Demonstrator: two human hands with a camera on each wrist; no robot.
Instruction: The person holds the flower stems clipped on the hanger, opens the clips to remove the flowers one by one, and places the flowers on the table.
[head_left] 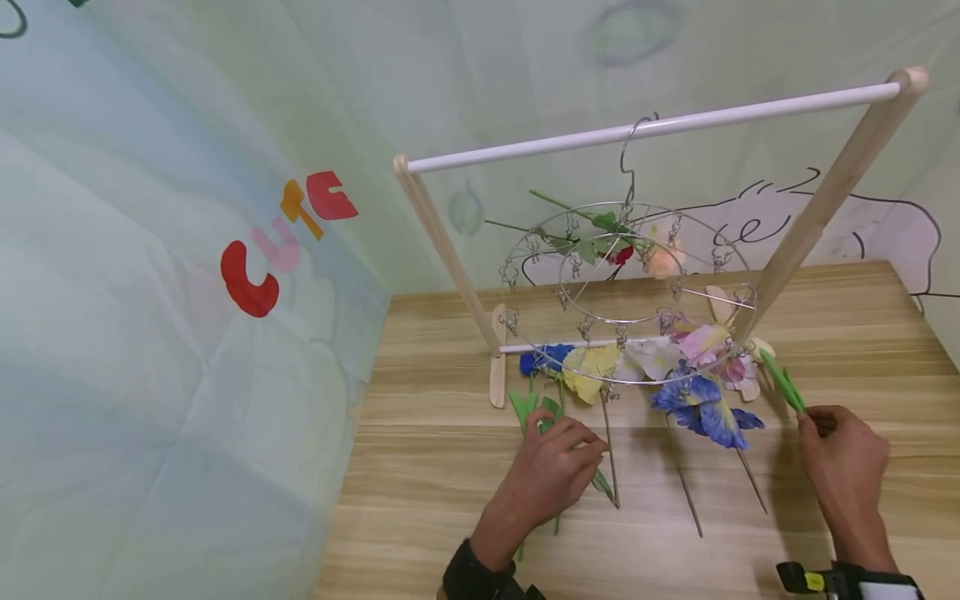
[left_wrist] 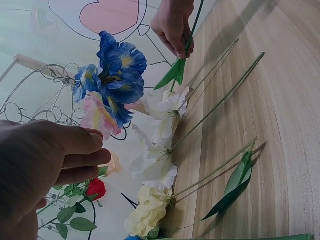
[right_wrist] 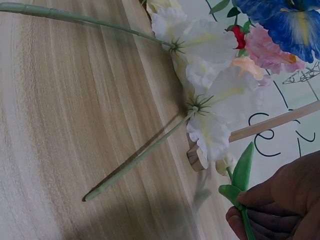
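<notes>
My right hand (head_left: 843,458) pinches the stem of an artificial flower with green leaves (head_left: 782,383) between thumb and fingers. Its pale bud (right_wrist: 225,165) points toward the rack in the right wrist view. My left hand (head_left: 551,467) is over the stems at the front left, fingers bent loosely, with nothing between them in the left wrist view. Close to it are green leaves (head_left: 525,407) and a yellow flower (head_left: 592,371). A blue iris (head_left: 708,408), a pink flower (head_left: 703,343) and white flowers (right_wrist: 215,110) stand between the hands, their stems toward me.
A wooden rack with a white bar (head_left: 525,150) carries a round wire clip hanger (head_left: 637,321) over the flowers. Behind it are a red rose (head_left: 621,255) and a peach flower (head_left: 665,258). Blue flowers (head_left: 553,357) lie at the left. A printed cloth (head_left: 187,400) borders the wooden table (head_left: 420,467).
</notes>
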